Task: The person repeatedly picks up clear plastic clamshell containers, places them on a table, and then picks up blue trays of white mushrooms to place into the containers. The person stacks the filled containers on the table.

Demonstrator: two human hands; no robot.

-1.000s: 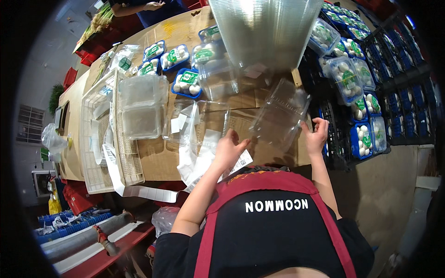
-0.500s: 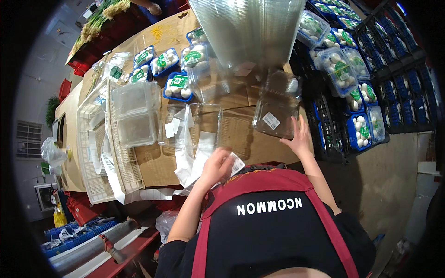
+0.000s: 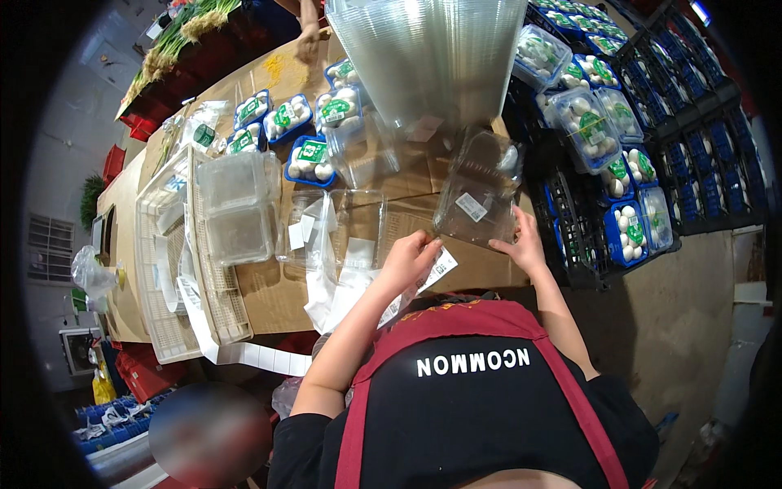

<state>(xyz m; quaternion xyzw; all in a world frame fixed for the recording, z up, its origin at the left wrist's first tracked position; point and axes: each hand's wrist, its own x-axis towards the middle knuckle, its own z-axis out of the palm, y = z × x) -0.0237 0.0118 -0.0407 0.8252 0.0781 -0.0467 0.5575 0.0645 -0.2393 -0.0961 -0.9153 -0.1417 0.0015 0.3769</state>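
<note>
My left hand (image 3: 414, 259) pinches a strip of white printed labels (image 3: 441, 270) near the table's front edge; the strip trails down toward my apron. My right hand (image 3: 525, 244) grips the near right corner of a clear plastic clamshell container (image 3: 481, 183), thumb and fingers on its edge. That container lies opened out on the cardboard and has a white label (image 3: 471, 207) stuck on it. To the left of my left hand, more white label paper (image 3: 322, 277) lies loosely over another clear container (image 3: 371, 210).
Tall nested clear containers (image 3: 423, 65) stand at the far middle. Blue trays of white mushrooms (image 3: 310, 160) sit at far left; more fill black crates (image 3: 570, 253) at right. A cream basket (image 3: 167, 326) is at left. Another person's hand (image 3: 308, 45) shows at the far edge.
My left hand has moved up and right with the label strip, closer to the container. My right hand has closed on the container's corner. The other person's hand reaches farther over the table.
</note>
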